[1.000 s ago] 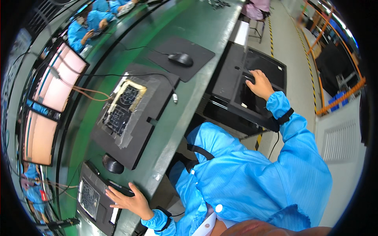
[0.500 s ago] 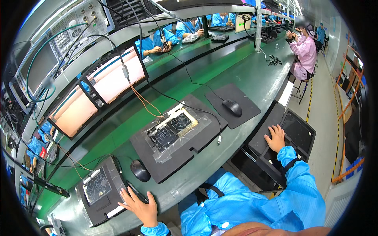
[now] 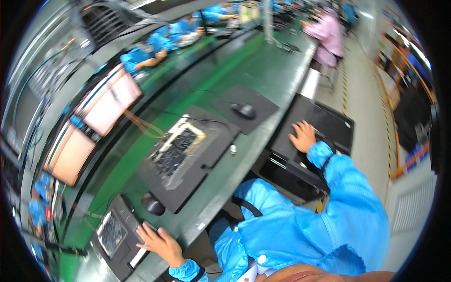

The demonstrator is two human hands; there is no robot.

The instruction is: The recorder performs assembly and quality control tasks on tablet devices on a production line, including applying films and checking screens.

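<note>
My left hand (image 3: 162, 245) lies palm down with its fingers spread, at the right edge of a small black fixture board (image 3: 123, 256) with a clear, taped-over window. A black mouse (image 3: 153, 203) rests just beyond its fingertips. My right hand (image 3: 303, 136) is spread flat on a dark, flat panel (image 3: 291, 120) atop a stack of black cases beside the bench. Between the hands lies a larger black board (image 3: 181, 185), its cut-out framed in pale material with dark round fan-like parts inside. Motion blurs the details.
Two lit monitors (image 3: 105, 108) stand along the left of the green bench (image 3: 235, 155). Another mouse (image 3: 243, 111) sits on a black mat (image 3: 265, 105). People in blue work across the bench; a person in pink (image 3: 326, 35) sits farther down. A shelf rack (image 3: 399, 98) stands right of the aisle.
The view has swung, so the bench and boards sit farther left in the picture. Both hands stay spread near the same things. A black pen-like object beneath my left hand no longer shows clearly.
</note>
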